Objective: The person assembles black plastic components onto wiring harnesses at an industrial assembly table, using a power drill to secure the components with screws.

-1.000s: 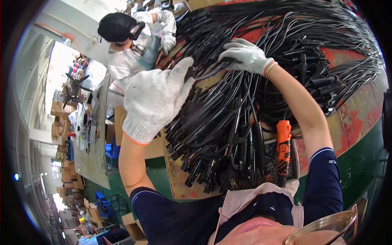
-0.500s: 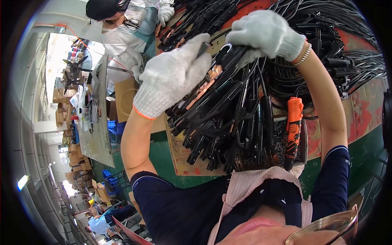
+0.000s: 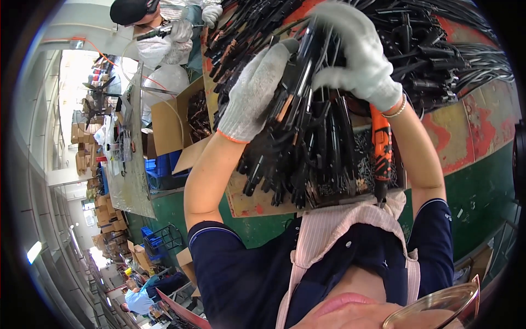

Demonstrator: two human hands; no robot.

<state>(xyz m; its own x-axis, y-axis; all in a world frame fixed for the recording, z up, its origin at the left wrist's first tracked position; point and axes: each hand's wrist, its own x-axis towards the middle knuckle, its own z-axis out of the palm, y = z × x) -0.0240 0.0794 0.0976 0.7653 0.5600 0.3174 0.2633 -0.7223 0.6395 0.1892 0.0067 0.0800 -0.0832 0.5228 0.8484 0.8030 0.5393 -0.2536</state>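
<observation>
In white knit gloves, both my hands are at a thick bundle of long black plastic parts with cables, some carrying copper-coloured strips. My left hand lies along the bundle's left side, fingers stretched out and together. On the right side, my right hand curves about the upper part of the bundle, thumb and fingers apart; its fingers are smeared by motion. An orange and black power screwdriver stands near my right wrist, beside a tray of small screws. The lower ends of the parts fan out toward me.
More black cabled parts lie at the right, and another pile at the far left of the worn red table. Left of it is an open cardboard box with copper-coloured pieces. A gloved co-worker holds a dark tool there.
My left hand has moved right, along the bundle's side. My right hand has opened and turned about its right side. The bundle stands more upright. The co-worker's hand with a tool has come into view.
</observation>
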